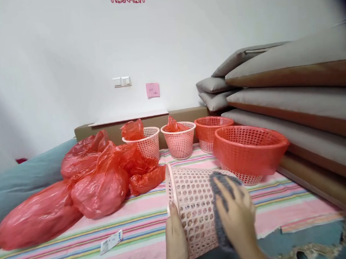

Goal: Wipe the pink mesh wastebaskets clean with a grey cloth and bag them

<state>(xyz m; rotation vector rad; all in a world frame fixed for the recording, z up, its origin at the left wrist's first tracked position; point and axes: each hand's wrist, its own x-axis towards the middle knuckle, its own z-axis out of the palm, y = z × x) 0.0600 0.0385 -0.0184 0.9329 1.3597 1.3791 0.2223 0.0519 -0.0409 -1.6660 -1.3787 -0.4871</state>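
Observation:
A pink perforated plastic basket [195, 200] lies tilted on its side in front of me, its rim facing left. My left hand [176, 238] grips it by the rim, thumb on the outside and the other fingers hidden. A dark grey cloth [221, 216] is pressed against the basket's side near its base. Over the cloth lies my right hand [235, 213], fingers bent and spread a little, holding it to the basket wall.
Several red plastic bags [100, 192] lie full at left. Two pink baskets [179, 144] with red bags stand behind. At right are bag-lined baskets [247, 148] and stacked grey cushions [294, 98]. A white label [111, 242] rests on the striped cloth [137, 221].

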